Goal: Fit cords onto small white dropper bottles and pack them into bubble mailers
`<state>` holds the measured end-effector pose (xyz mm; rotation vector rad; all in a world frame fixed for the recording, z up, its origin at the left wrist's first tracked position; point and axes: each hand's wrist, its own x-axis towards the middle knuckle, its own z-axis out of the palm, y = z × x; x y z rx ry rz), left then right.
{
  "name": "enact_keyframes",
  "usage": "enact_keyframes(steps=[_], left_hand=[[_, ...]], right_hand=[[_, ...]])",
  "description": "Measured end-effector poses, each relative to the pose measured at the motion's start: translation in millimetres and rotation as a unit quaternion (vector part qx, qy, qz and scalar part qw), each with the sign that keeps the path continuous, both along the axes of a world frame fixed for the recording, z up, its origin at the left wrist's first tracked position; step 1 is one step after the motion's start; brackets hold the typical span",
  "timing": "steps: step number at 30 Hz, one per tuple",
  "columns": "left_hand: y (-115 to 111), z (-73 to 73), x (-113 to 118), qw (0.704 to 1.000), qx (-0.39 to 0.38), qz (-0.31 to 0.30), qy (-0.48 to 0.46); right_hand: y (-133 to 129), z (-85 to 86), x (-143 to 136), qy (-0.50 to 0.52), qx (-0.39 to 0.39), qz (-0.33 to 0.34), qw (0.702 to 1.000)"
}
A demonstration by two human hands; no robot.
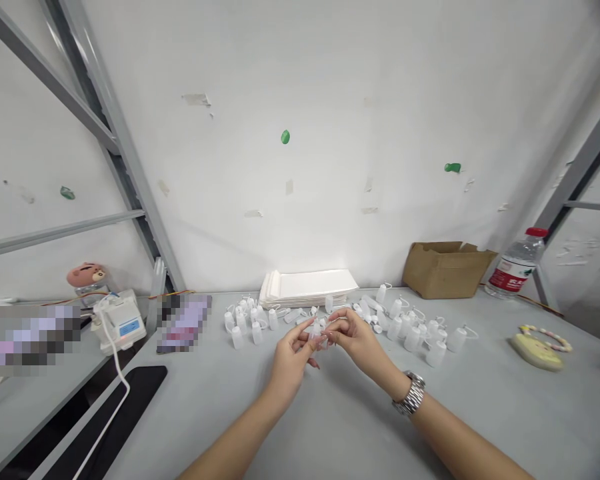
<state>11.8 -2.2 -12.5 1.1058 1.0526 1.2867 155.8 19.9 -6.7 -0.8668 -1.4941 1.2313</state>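
Observation:
My left hand (294,353) and my right hand (353,337) meet over the middle of the grey table. Between their fingertips is a small translucent white bottle (317,329), with the fingers of both hands closed around it and partly covering it. Small white bottles with looped caps stand in a group (237,337) to the left of my hands. More such bottles (412,339) stand to the right, and several lie on their sides just behind my hands. A metal watch is on my right wrist.
Behind the bottles, a stack of white trays (310,285) rests against the wall. An open cardboard box (445,270), a water bottle (515,267) and a yellow pouch (536,352) are at the right. A phone (185,325), a white power box (123,323) and a cable are at the left.

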Motion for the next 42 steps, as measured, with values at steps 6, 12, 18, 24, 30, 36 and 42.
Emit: enact_keyframes(steps=[6, 12, 18, 24, 30, 36, 42], left_hand=[[1.1, -0.9, -1.2, 1.0, 0.013, 0.0, 0.025], [2.3, 0.0, -1.8, 0.999, 0.016, -0.009, 0.045], [1.5, 1.9, -1.4, 0.999, 0.016, -0.005, 0.049], [-0.3, 1.7, -1.3, 0.998, 0.02, -0.034, 0.051], [0.3, -0.4, -1.3, 0.998, 0.033, -0.014, 0.055], [1.8, -2.7, -2.5, 0.998, 0.042, 0.002, 0.046], [0.2, -5.0, -2.6, 0.998, 0.053, 0.01, 0.041]], right_hand=[[2.3, 0.1, 2.6, -0.081, 0.029, -0.059, 0.995], [0.0, 2.9, 3.3, -0.105, 0.063, -0.068, 0.99], [0.0, 0.2, 2.8, -0.079, 0.064, -0.057, 0.993], [0.4, 0.3, 5.1, -0.116, 0.118, -0.07, 0.984], [-2.7, 1.0, 6.0, -0.147, 0.184, -0.063, 0.97], [-4.3, 2.2, 3.6, -0.132, 0.175, -0.088, 0.972], [-7.3, 1.7, 2.6, -0.13, 0.188, -0.1, 0.969]])
